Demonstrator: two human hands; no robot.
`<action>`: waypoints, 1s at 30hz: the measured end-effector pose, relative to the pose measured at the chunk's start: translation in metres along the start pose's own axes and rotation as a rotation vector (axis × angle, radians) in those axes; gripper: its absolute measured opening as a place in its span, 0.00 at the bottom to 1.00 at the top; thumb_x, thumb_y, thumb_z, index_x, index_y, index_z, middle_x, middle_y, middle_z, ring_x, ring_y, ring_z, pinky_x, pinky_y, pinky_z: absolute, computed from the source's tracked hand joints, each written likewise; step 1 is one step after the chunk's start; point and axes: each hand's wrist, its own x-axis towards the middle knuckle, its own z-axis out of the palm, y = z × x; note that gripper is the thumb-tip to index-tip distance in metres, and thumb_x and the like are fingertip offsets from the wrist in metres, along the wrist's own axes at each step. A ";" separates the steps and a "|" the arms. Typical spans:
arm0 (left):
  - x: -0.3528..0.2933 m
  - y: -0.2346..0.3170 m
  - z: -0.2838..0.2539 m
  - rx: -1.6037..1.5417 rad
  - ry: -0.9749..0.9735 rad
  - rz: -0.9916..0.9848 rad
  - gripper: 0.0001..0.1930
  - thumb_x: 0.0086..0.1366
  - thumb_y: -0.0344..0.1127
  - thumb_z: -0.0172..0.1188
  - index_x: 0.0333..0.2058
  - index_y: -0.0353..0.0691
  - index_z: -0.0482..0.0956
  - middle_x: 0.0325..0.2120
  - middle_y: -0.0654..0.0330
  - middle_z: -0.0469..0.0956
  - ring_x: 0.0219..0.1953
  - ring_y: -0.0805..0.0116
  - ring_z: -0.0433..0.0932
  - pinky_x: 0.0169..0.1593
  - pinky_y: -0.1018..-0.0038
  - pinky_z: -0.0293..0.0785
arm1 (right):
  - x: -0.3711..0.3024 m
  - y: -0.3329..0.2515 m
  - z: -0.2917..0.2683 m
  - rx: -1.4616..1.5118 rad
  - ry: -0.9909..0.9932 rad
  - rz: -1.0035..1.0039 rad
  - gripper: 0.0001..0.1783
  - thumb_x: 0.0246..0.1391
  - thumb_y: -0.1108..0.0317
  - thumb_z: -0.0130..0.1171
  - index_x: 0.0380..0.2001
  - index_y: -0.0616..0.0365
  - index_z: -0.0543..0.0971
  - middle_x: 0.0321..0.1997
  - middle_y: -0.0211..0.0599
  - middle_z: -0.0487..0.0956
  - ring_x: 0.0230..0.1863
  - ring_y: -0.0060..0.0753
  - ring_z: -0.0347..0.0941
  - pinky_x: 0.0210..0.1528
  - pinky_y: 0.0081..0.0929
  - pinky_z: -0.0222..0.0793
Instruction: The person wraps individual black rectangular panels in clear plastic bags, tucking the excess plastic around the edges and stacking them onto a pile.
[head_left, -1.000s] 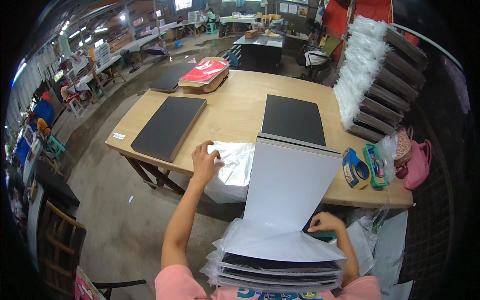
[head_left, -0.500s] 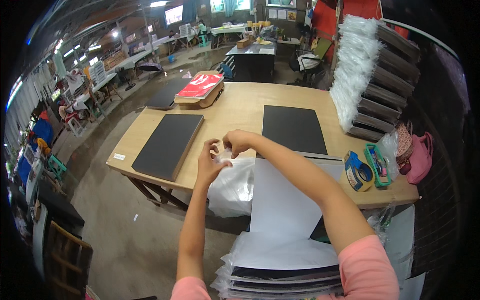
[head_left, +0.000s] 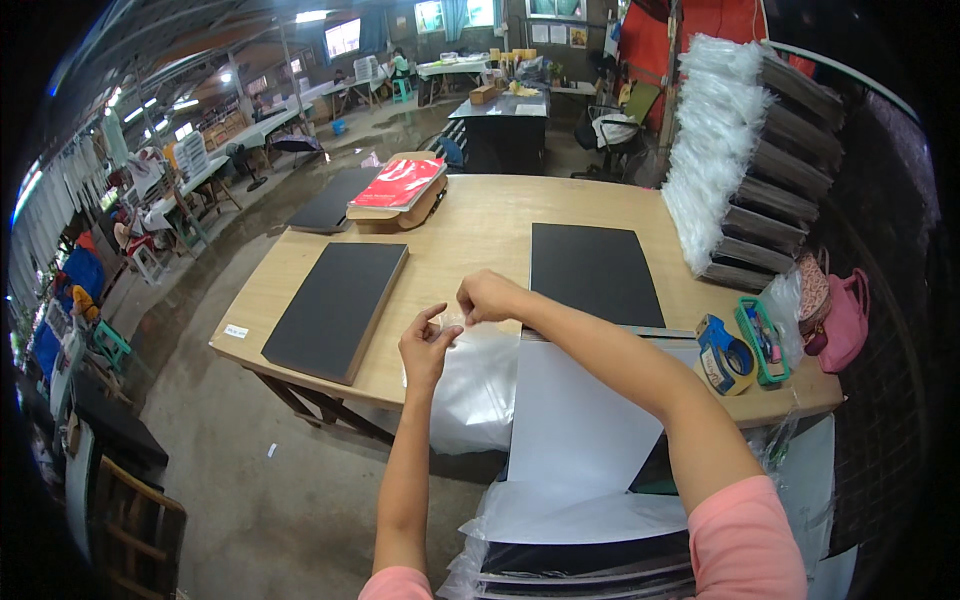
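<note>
A clear plastic bag (head_left: 472, 402) hangs over the near table edge. My left hand (head_left: 428, 348) pinches its upper edge between thumb and fingers. Close by on the right, my right hand (head_left: 490, 297) is also closed on the bag's edge, its fingertips partly hidden. A large white sheet (head_left: 570, 410) lies beside the bag, under my right forearm. Farther right, a black board (head_left: 595, 270) rests flat on the table. Below the sheet, close to me, is a stack of black boards in plastic sleeves (head_left: 590, 570).
A thick black stack (head_left: 335, 300) lies on the table's left, with a red-covered booklet (head_left: 402, 184) behind it. At right stand a blue tape dispenser (head_left: 722, 355), a green basket (head_left: 762, 340) and a tall pile of plastic-wrapped boards (head_left: 715, 150). Bags (head_left: 848, 315) sit beyond the basket.
My hands have moved slightly, and the fingers of both have closed down on the bag's edge. The bag hangs flatter and more spread out. The whole view has shifted a little.
</note>
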 end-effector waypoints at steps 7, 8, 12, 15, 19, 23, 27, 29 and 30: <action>-0.012 -0.038 0.003 -0.789 -0.359 -0.585 0.16 0.59 0.44 0.61 0.39 0.37 0.77 0.32 0.61 0.76 0.29 0.76 0.70 0.35 0.77 0.69 | -0.002 0.009 -0.011 -0.051 -0.096 -0.144 0.11 0.36 0.67 0.67 0.27 0.57 0.80 0.28 0.40 0.81 0.33 0.43 0.77 0.35 0.35 0.72; -0.012 -0.066 -0.020 -0.263 -0.662 -0.580 0.18 0.63 0.50 0.56 0.40 0.40 0.77 0.32 0.62 0.77 0.29 0.76 0.71 0.35 0.78 0.69 | 0.007 -0.011 -0.008 -0.043 -0.205 -0.277 0.12 0.38 0.66 0.66 0.28 0.58 0.79 0.29 0.41 0.80 0.33 0.43 0.76 0.36 0.35 0.71; -0.029 0.042 -0.069 0.024 -1.474 -0.325 0.21 0.67 0.50 0.50 0.40 0.37 0.79 0.33 0.63 0.78 0.31 0.73 0.69 0.40 0.73 0.67 | -0.028 -0.068 -0.007 0.403 -0.750 -0.304 0.23 0.52 0.50 0.60 0.40 0.60 0.76 0.35 0.46 0.80 0.40 0.39 0.75 0.43 0.32 0.68; -0.073 0.066 -0.098 -0.188 -1.360 -0.107 0.24 0.66 0.53 0.50 0.41 0.35 0.78 0.36 0.59 0.79 0.36 0.72 0.73 0.44 0.72 0.70 | -0.093 -0.103 -0.008 0.899 -1.121 -0.556 0.23 0.51 0.55 0.63 0.39 0.67 0.77 0.32 0.44 0.80 0.34 0.30 0.76 0.37 0.26 0.71; -0.112 0.100 -0.098 -0.649 -0.963 -0.019 0.26 0.63 0.57 0.53 0.43 0.36 0.75 0.38 0.56 0.78 0.43 0.64 0.74 0.46 0.67 0.71 | -0.183 -0.095 -0.050 1.103 -0.995 -1.013 0.14 0.52 0.66 0.62 0.26 0.70 0.79 0.29 0.45 0.80 0.31 0.34 0.79 0.35 0.28 0.76; -0.116 0.104 -0.072 -0.104 -1.523 0.069 0.28 0.60 0.58 0.56 0.46 0.37 0.73 0.39 0.55 0.76 0.45 0.59 0.74 0.45 0.63 0.72 | -0.249 -0.048 -0.075 1.660 -0.657 -0.573 0.14 0.55 0.68 0.57 0.24 0.73 0.78 0.28 0.48 0.79 0.24 0.36 0.78 0.27 0.31 0.74; -0.164 0.119 -0.020 -1.315 -0.584 -0.014 0.25 0.58 0.47 0.63 0.47 0.35 0.72 0.39 0.56 0.75 0.37 0.67 0.76 0.37 0.71 0.73 | -0.303 -0.020 -0.013 1.522 -0.927 -0.587 0.15 0.54 0.67 0.58 0.25 0.73 0.79 0.32 0.51 0.79 0.30 0.43 0.78 0.30 0.38 0.73; -0.166 0.119 -0.021 -1.427 -0.488 -0.080 0.25 0.57 0.43 0.64 0.48 0.35 0.71 0.40 0.56 0.74 0.34 0.69 0.76 0.35 0.73 0.73 | -0.298 -0.040 -0.006 1.387 -1.015 -0.965 0.15 0.52 0.66 0.59 0.26 0.73 0.79 0.33 0.51 0.79 0.37 0.43 0.77 0.36 0.42 0.73; -0.157 0.113 -0.023 -1.394 -0.621 -0.116 0.25 0.57 0.42 0.64 0.50 0.35 0.70 0.41 0.57 0.73 0.34 0.69 0.76 0.34 0.73 0.73 | -0.298 -0.052 -0.010 1.309 -1.026 -1.142 0.15 0.51 0.67 0.60 0.27 0.74 0.79 0.33 0.50 0.78 0.40 0.43 0.76 0.38 0.44 0.72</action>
